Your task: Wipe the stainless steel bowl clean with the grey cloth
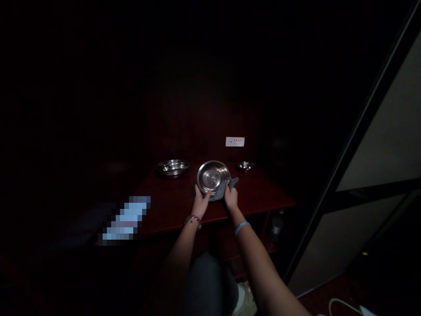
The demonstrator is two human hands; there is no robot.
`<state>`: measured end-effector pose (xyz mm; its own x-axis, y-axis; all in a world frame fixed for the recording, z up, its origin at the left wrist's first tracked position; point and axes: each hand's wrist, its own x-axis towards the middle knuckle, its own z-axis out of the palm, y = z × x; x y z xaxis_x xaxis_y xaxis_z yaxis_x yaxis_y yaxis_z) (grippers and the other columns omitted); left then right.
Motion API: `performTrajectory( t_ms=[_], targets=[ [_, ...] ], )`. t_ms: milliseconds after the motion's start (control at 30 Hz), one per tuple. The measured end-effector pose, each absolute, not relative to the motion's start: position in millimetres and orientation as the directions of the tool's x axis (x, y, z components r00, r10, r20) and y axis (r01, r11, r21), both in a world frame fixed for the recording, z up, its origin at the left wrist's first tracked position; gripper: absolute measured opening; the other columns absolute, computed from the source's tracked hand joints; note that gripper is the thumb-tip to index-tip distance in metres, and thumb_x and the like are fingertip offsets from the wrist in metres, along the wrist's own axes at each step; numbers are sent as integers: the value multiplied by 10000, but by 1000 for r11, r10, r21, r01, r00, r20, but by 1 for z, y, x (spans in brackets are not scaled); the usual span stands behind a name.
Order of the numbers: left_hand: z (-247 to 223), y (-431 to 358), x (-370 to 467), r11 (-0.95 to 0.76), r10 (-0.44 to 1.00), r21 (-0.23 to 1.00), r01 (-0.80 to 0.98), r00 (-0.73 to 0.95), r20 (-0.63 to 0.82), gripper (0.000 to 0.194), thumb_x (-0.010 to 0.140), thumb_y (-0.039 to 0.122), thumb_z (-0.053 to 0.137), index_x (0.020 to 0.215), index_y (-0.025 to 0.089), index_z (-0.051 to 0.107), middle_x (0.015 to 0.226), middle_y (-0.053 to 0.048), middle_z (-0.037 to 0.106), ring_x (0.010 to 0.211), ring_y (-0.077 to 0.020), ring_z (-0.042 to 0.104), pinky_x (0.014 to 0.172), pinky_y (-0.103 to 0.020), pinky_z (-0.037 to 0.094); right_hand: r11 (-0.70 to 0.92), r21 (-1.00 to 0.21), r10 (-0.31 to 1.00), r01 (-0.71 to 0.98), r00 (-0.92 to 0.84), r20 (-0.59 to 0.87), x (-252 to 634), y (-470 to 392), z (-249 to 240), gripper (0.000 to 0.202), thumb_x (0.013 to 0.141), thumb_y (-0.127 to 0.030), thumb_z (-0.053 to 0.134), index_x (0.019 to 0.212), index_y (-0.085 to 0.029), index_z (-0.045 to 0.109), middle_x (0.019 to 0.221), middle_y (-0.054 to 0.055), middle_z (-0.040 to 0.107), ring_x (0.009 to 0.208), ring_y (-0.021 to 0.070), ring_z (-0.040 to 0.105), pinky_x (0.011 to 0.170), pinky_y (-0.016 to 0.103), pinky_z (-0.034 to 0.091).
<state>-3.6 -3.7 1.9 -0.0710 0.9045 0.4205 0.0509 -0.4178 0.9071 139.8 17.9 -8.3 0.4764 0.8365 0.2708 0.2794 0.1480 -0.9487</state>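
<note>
A shiny steel bowl (210, 176) is tilted toward me above the dark red tabletop (171, 210). My left hand (200, 203) grips its lower left rim, thumb on the inner side. In my right hand (230, 197) is a grey cloth (219, 191), bunched against the bowl's lower right rim, with one corner sticking out to the right. The fingers behind the bowl and cloth are hidden. To the left on the table rests a wider steel bowl or stack of bowls (173, 168); a small steel bowl (245, 166) sits at the right.
A white socket panel (235, 141) is on the back wall. A blurred-out bright screen (126, 219) shows at the left. Below the table's right end stands a bottle (276, 226). A dark-framed panel (371, 188) slants along the right side. Much of the surroundings is too dark to make out.
</note>
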Motion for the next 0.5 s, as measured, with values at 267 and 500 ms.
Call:
performTrajectory(
  t_ms=[267, 500],
  targets=[
    [7, -5, -8, -384, 880, 923, 8, -300, 368, 464, 918, 303, 444, 1365, 177, 433, 1324, -115, 594, 1204, -202, 576, 1080, -349, 389, 144, -951, 853, 273, 453, 259, 140, 12, -3, 665, 911, -667, 341, 863, -140, 743, 904, 172, 751, 932, 261, 709, 797, 284, 514],
    [8, -5, -8, -314, 911, 949, 11, -277, 305, 518, 926, 360, 448, 1409, 173, 431, 1303, -112, 623, 1236, -221, 566, 1069, -349, 406, 168, -909, 881, 382, 355, 312, 138, 8, -1, 506, 891, -617, 465, 982, -204, 743, 971, 97, 757, 976, 232, 697, 853, 282, 511]
  ],
)
